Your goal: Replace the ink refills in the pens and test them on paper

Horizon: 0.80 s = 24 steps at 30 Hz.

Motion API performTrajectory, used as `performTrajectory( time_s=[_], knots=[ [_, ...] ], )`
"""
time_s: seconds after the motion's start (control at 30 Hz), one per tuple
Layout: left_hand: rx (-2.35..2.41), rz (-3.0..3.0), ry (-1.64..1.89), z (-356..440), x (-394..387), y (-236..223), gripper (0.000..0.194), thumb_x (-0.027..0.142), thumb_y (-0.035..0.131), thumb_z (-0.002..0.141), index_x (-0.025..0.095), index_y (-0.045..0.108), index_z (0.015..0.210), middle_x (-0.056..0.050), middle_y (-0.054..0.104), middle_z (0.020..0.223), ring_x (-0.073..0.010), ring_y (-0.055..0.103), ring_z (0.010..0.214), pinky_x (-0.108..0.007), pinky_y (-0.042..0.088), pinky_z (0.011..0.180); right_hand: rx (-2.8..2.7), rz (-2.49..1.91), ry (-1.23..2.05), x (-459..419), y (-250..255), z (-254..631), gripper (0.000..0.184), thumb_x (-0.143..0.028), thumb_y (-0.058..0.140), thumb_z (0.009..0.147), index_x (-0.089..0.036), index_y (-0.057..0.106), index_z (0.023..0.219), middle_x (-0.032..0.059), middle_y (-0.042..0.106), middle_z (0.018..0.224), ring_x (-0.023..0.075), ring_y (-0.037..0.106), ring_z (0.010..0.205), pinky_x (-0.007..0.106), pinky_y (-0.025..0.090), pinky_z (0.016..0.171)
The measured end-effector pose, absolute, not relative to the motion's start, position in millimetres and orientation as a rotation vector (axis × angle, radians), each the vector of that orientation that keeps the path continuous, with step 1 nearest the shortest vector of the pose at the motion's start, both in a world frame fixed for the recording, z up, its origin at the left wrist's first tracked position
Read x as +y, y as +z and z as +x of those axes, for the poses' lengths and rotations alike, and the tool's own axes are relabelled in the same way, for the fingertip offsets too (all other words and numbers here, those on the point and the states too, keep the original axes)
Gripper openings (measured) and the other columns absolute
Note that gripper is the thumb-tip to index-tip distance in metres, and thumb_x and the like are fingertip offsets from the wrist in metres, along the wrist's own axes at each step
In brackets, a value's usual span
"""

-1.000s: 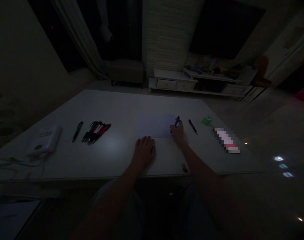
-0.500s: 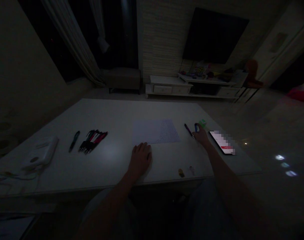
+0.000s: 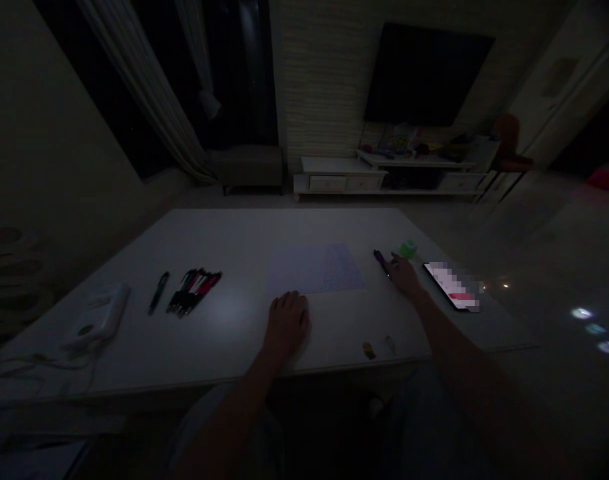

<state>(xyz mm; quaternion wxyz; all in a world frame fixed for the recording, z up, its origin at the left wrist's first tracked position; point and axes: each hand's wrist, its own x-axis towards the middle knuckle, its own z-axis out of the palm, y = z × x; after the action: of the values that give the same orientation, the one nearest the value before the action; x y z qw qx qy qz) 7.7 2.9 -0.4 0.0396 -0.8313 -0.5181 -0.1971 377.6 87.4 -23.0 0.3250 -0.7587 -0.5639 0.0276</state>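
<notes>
At the near middle of the white table [image 3: 224, 233], my left hand [image 3: 287, 323] lies flat, palm down, fingers stretched toward the near edge of a sheet of paper [image 3: 299, 267]. Writing covers the paper's right part. My right hand [image 3: 404, 275] is at the table's right side, its fingers bent together beside a dark purple pen [image 3: 383, 263]. Something small and dark shows at its fingertips; the dim light hides what it is. Just beyond those fingers sits a small green object [image 3: 408, 249]. A phone with a lit screen [image 3: 449, 285] lies to the right.
Several pens [image 3: 194, 291] lie bunched on the left, with one dark green pen [image 3: 159, 293] apart. A white box-like device [image 3: 98, 317] with cables stands at far left. Two small items, one yellowish [image 3: 369, 351], lie near the front edge. Beyond are a television [image 3: 429, 75] and a low cabinet [image 3: 344, 182].
The small blue object that showed upright in my right fingers is no longer plainly visible; those fingers are lower, closer to the purple pen. My left hand stays put. The view has shifted slightly.
</notes>
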Motion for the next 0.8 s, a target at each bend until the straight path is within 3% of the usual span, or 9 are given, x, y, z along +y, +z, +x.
performTrajectory(
  time_s=[0.17,0.27,0.53,0.8],
  knots=[
    [-1.593,-2.545,-0.623,7.7,2.7,-1.2,0.032,0.026,0.042,0.086,0.02,0.05,0.116,-0.01,0.05,0.126,-0.0246,0.043,0.116,-0.046,0.029,0.1,-1.574,-2.077,0.061,79.8,-23.9,366.0,0.046,-0.038,0.057,0.074,-0.011,0.06,0.112,0.0158,0.059,0.102,0.0224,0.057,0.089,0.029,0.04,0.078],
    [-1.589,-2.555,-0.639,6.6,3.5,-3.7,0.032,0.026,0.042,0.085,0.02,0.05,0.116,-0.01,0.05,0.126,-0.0244,0.043,0.117,-0.046,0.029,0.1,-1.605,-2.092,0.044,79.9,-22.4,354.4,0.038,-0.032,0.052,0.077,-0.013,0.063,0.108,0.0147,0.061,0.097,0.0218,0.058,0.087,0.028,0.04,0.077],
    [-1.638,-2.588,-0.628,5.4,6.7,-5.4,0.032,0.029,0.048,0.083,0.021,0.052,0.114,-0.01,0.049,0.126,-0.026,0.041,0.118,-0.047,0.033,0.098,-1.653,-2.021,0.052,88.8,-24.0,317.5,0.036,-0.026,0.048,0.076,-0.013,0.066,0.104,0.012,0.066,0.093,0.0211,0.06,0.084,0.027,0.042,0.073],
    [-1.848,-2.331,-1.112,-36.4,27.3,25.6,0.025,0.022,0.042,0.084,0.02,0.059,0.103,-0.007,0.058,0.11,-0.0194,0.053,0.103,-0.037,0.042,0.092,-1.612,-2.04,0.005,89.7,-25.7,297.9,0.039,-0.032,0.049,0.075,-0.009,0.065,0.102,0.016,0.063,0.091,0.0236,0.059,0.082,0.03,0.042,0.071]
  ],
)
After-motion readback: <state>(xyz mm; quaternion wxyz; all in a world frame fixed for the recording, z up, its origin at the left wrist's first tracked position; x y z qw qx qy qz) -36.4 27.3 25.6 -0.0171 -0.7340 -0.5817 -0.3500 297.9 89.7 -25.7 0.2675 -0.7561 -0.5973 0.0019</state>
